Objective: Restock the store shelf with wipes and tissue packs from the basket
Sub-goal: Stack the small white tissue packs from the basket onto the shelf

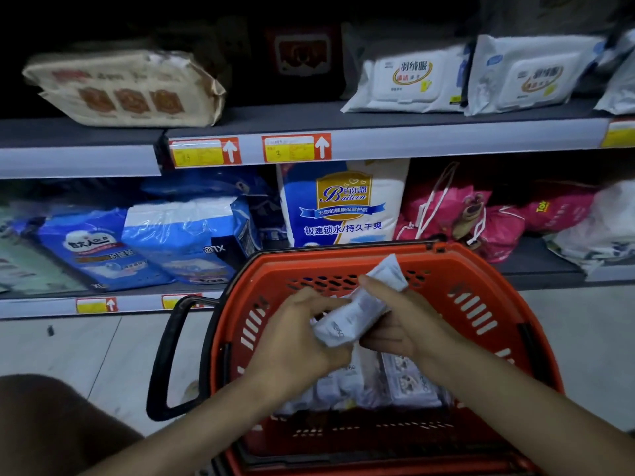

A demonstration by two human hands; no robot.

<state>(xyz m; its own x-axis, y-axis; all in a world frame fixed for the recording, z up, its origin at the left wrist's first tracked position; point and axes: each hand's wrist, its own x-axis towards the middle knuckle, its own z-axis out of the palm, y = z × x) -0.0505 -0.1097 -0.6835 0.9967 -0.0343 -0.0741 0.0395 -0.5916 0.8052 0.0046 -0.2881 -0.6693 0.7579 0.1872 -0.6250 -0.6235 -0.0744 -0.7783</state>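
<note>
Dimly, the back of the upper shelf (446,140) is sinking into darkness, and a dark red pack (302,53) there is barely showing. A dark rounded shape is filling the lower left corner; I cannot tell what it is. On the upper shelf one beige pack (127,87) is lying at the left and two white wipes packs (409,80) are leaning at the right, a third being cut off by the frame edge. Two arrowed price tags (296,148) are sitting on the rail. Two blue packs (89,245), one white-and-blue bag (343,204) and pink bags (563,211) are crowding the lower shelf (543,262) behind the orange basket (309,264), whose black handle (163,359) is half hiding a lower price tag (170,301). Over the basket, the left grip (299,334) is curling round the near end of one white pack (354,314), while the right grip (395,321) is pinching its far part, thumb on top. More white packs (343,389) are lying in the basket, arms covering them beyond counting.
</note>
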